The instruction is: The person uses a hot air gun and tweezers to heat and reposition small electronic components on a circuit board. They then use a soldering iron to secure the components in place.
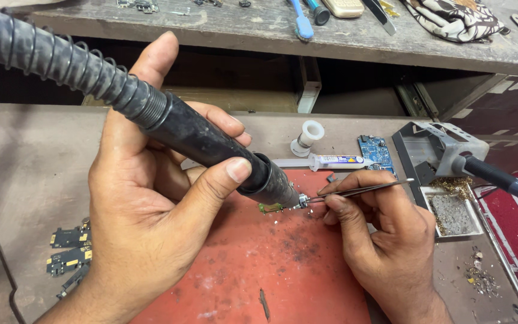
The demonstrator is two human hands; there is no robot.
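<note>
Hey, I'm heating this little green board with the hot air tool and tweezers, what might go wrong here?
1. The hot air tool's nozzle sits very near the right hand's fingers, so a burn seems possible.
2. The small green board lies loose on the red mat; air might shift it.
3. The tweezers may slip off the tiny part.

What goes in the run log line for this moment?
left hand: grips hot-air wand | right hand: tweezers at small green board | red mat
</note>
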